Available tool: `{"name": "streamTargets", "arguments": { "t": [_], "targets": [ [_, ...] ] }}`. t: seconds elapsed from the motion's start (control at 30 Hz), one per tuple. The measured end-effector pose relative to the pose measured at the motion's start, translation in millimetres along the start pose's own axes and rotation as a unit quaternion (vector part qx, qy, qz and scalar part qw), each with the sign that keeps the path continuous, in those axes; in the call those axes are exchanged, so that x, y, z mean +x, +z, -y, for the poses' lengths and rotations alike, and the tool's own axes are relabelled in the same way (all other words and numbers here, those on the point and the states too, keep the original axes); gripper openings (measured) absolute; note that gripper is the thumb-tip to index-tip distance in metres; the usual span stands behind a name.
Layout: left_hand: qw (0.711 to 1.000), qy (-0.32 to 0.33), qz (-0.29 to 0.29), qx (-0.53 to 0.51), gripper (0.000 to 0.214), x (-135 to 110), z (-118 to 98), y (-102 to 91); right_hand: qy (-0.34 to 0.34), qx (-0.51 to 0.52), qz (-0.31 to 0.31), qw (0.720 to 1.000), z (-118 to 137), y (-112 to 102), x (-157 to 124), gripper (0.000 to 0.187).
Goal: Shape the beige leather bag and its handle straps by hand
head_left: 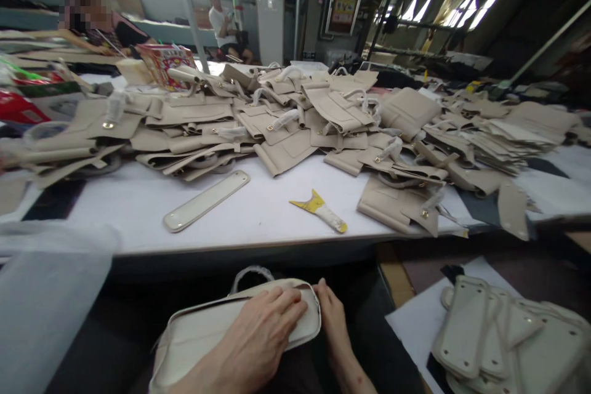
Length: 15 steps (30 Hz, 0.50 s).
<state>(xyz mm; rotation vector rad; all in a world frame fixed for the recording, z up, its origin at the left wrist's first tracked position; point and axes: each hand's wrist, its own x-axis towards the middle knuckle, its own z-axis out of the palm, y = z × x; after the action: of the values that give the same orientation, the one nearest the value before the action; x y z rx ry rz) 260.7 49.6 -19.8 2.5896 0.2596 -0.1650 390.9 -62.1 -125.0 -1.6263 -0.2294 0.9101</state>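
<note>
A cream handbag (207,326) lies tilted in front of me below the table edge, its long oval panel facing up and a wrapped handle (252,272) sticking out at the far side. My left hand (265,323) rests across this panel with bent fingers held together, the tips pressed near the right end; its thumb is hidden. At the bag's right corner, my right hand (331,313) grips the rim, thumb side up, and part of its fingers is out of sight behind the edge. A dark gap shows along the panel's far seam.
On the white table (272,209) lie a long oval base panel (207,202) and a yellow fork-ended tool (321,209). Beige bag pieces (286,148) are heaped behind. More base panels (466,326) are stacked at lower right. Translucent plastic (46,301) hangs at left. Two people are farther back.
</note>
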Motion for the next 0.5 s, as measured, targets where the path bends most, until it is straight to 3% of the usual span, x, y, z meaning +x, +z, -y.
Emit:
{"name": "streamTargets", "arguments": {
  "t": [0.1, 0.23, 0.37, 0.5],
  "targets": [
    [1.000, 0.015, -0.011, -0.002, 0.035, 1, 1, -2.6, -0.057, -0.108, 0.051, 0.991, 34, -14, -28, 0.056],
    [0.999, 0.031, -0.006, 0.019, 0.031, 1, 4, -7.7, -0.142, -0.294, 0.079, 0.942, 66, -8, -54, 0.035],
    [0.998, 0.047, -0.018, 0.030, 0.027, 2, 9, -10.4, -0.163, -0.358, 0.042, 0.918, 68, 5, -55, 0.041],
    [0.998, 0.057, -0.018, 0.034, 0.024, 2, 14, -10.3, -0.161, -0.376, 0.012, 0.912, 63, 11, -54, 0.044]
  ]
}}
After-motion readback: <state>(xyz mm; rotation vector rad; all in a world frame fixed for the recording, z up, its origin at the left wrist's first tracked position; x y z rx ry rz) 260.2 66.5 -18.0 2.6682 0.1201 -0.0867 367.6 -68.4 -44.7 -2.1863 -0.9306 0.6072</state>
